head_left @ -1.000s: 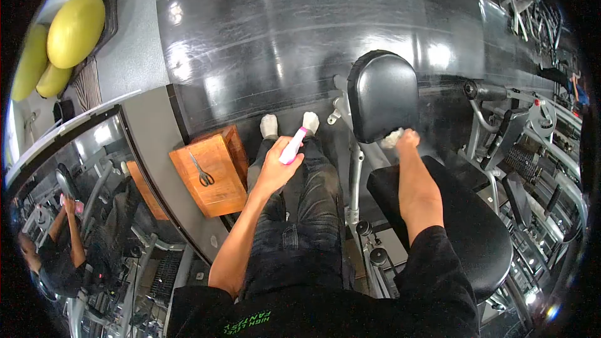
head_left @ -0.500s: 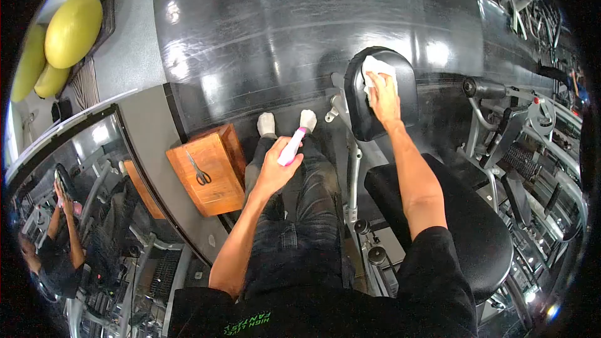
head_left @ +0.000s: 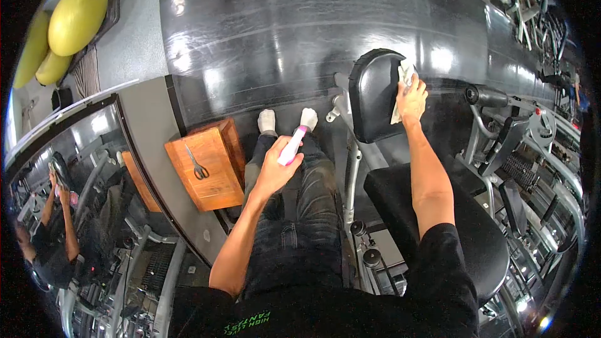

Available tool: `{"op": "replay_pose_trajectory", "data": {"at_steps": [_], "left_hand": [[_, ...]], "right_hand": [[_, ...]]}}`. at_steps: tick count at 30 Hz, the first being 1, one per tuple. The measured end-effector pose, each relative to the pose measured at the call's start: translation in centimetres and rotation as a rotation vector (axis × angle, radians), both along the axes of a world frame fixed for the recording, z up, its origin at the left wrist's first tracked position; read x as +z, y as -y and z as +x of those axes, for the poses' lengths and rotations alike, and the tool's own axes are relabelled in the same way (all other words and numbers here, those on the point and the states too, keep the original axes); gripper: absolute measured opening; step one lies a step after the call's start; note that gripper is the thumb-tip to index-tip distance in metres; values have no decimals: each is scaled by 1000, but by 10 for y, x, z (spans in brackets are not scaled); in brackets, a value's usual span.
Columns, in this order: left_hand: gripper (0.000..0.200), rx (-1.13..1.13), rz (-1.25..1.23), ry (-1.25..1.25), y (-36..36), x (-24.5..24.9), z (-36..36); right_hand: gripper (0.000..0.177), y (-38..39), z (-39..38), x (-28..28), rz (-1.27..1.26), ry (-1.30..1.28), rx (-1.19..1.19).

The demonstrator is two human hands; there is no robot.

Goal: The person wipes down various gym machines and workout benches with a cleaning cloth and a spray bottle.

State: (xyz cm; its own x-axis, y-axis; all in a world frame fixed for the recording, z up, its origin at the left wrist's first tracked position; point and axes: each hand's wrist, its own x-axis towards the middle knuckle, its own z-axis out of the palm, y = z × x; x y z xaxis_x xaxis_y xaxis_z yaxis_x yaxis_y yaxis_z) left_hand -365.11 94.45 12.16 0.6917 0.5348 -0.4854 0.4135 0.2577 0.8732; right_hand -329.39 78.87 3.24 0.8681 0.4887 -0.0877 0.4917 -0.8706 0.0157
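Note:
My left hand [head_left: 280, 166] is wrapped round a white and pink bottle [head_left: 293, 146] in front of my legs. At the right edge of the black padded backrest [head_left: 374, 97], my right hand [head_left: 412, 99] holds a white cloth [head_left: 404, 77] against the pad. Below the backrest lies the black seat pad [head_left: 438, 231] of the machine, partly under my right arm. Scissors with dark handles [head_left: 199, 169] rest on a wooden box [head_left: 206, 178] left of my feet.
Yellow exercise balls [head_left: 77, 19] are at the upper left. A large mirror [head_left: 94, 213] stands at the lower left. Gym machines with metal frames and a padded roller [head_left: 486, 95] fill the right side. Shiny dark floor [head_left: 250, 37] stretches ahead.
My right hand has moved with the cloth from the face of the backrest to its right edge. My left hand keeps its hold on the bottle.

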Motion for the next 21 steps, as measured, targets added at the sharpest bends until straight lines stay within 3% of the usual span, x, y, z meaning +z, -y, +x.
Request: {"op": "replay_pose_trajectory", "data": {"at_steps": [6,7,8,10,14,18,20,21], "left_hand": [[21,36,4,-12,-3,-2,0],[21,38,3,-14,-3,-2,2],[21,46,-15,-31,-3,0,4],[21,52,-35,-48,-1,-1,8],[24,26,-23,-35,2,-6,15],[22,21,14,-22,2,-8,23],[22,30,9,-23,2,-8,25],[22,38,0,-19,2,-7,27]], "right_hand": [[48,-35,35,-2,260,-61,-522],[46,-43,34,-8,285,-49,-418],[40,-41,44,-26,374,-166,-101],[31,-74,13,-11,199,-50,270],[36,-106,-1,25,-136,-371,838],[34,-99,50,4,-191,-162,751],[29,-102,60,9,-322,-92,270],[29,-103,61,4,-323,-96,270]]}}
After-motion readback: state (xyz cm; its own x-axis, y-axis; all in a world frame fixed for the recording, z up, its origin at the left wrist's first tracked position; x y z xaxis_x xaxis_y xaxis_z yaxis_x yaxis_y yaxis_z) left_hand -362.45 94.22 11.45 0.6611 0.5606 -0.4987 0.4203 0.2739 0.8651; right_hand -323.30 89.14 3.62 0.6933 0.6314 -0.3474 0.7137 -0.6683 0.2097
